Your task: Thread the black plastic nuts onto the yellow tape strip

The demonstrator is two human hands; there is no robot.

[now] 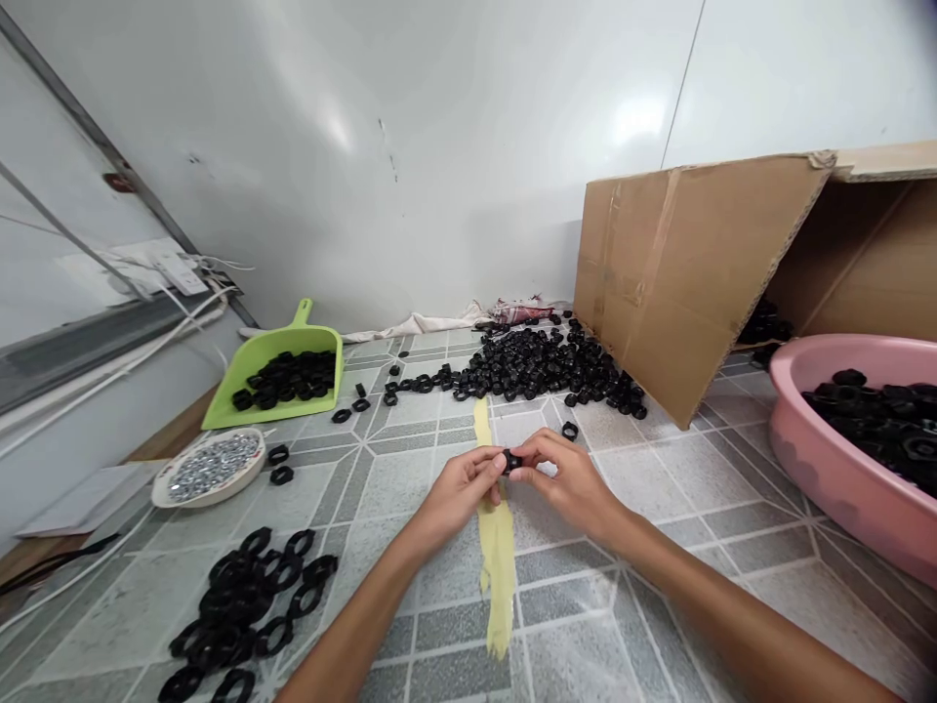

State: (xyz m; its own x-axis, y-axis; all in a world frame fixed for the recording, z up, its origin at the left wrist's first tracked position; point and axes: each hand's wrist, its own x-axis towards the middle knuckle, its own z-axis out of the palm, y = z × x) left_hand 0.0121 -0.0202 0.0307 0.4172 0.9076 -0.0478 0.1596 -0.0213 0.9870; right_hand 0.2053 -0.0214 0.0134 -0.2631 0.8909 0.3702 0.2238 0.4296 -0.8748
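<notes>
Between the fingers of both hands, a small black plastic ring is held above a yellow strip stuck along the tiled surface. My left hand pinches it from the left. From the right, my right hand grips it with thumb and fingers. Fingertips cover much of the ring. A loose black ring lies just beyond my right hand. Farther back is a large heap of black rings. Another group of black rings lies at the lower left.
A green dustpan holds black rings at the left, behind a white dish of small silvery metal pieces. At the right stand a cardboard box and a pink basin with black parts. A white wall closes the back.
</notes>
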